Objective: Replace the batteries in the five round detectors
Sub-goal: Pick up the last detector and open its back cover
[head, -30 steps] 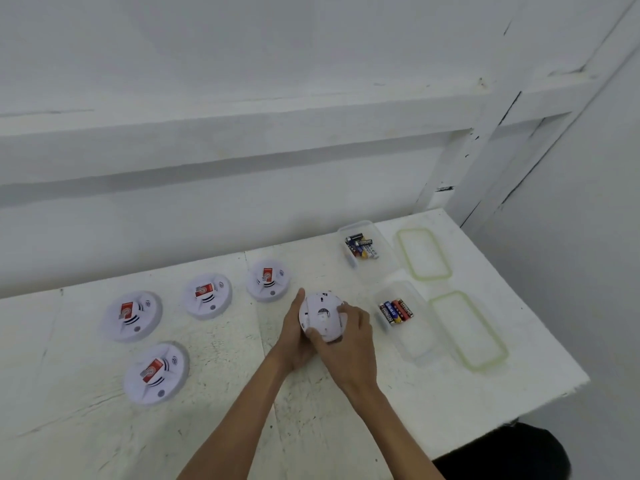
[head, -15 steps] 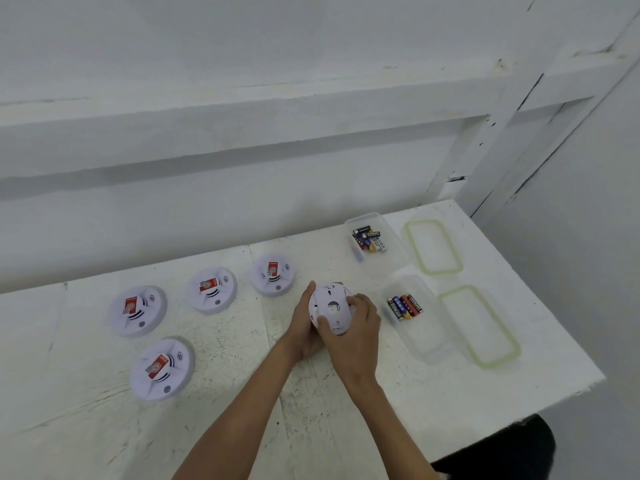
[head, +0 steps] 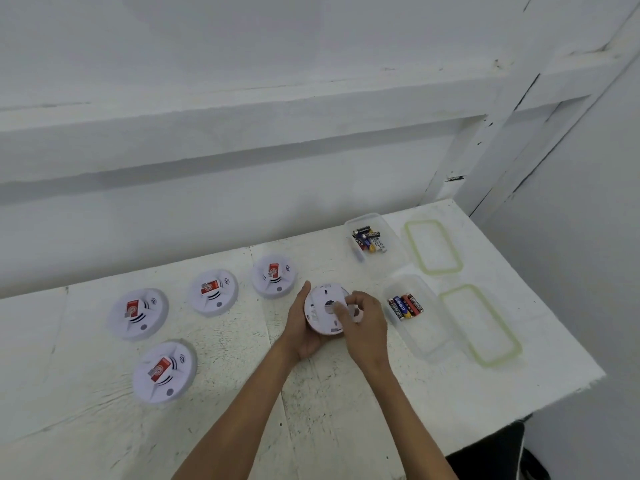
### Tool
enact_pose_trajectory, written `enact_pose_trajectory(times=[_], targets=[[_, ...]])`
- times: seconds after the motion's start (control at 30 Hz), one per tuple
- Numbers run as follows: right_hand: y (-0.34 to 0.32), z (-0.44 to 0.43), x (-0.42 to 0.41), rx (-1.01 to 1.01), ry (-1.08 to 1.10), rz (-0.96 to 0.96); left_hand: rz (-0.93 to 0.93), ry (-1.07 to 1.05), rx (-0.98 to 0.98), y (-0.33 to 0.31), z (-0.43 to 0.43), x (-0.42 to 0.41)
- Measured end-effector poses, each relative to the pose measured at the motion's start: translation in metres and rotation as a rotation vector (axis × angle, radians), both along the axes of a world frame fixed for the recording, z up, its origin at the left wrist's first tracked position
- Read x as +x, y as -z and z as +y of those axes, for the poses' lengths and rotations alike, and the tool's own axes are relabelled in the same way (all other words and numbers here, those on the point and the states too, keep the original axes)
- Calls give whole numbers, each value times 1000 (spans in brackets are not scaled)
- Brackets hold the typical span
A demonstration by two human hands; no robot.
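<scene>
A white round detector (head: 320,308) is held tilted above the table, its back facing me. My left hand (head: 300,327) grips it from the left and below. My right hand (head: 363,322) holds its right side, with fingertips curled onto the middle of the back. Several more round detectors lie face up with red stickers: one (head: 274,276) just behind the hands, one (head: 213,292) left of it, one (head: 138,314) at far left, one (head: 164,372) nearer me. Loose batteries (head: 406,306) lie in a clear box (head: 420,332) to the right.
A second clear box (head: 375,261) with batteries (head: 369,239) stands behind the first. Two green-rimmed lids (head: 433,245) (head: 479,323) lie at the right of the white table (head: 346,393). A white wall and ledge rise behind; the table edge runs close on the right.
My right hand has shifted from gripping the detector's near rim to placing its fingertips on the middle of the back. The detector has turned slightly in my left hand.
</scene>
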State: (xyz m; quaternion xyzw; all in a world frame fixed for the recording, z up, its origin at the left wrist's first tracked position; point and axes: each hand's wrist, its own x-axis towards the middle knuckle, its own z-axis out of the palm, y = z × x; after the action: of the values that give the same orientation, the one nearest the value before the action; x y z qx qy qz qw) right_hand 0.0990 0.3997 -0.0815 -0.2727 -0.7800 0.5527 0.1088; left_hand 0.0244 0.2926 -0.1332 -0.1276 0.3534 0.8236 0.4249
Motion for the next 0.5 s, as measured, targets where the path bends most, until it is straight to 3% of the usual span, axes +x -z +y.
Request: enact_pose_trajectory(times=[0.23, 0.37, 0.5], targets=[[0, 14, 21, -99, 152, 57, 21, -120, 36, 1, -22, -1], [15, 7, 36, -53, 158, -30, 107, -124, 44, -1, -28, 0], [22, 4, 41, 40, 152, -68, 37, -160, 69, 2, -28, 4]])
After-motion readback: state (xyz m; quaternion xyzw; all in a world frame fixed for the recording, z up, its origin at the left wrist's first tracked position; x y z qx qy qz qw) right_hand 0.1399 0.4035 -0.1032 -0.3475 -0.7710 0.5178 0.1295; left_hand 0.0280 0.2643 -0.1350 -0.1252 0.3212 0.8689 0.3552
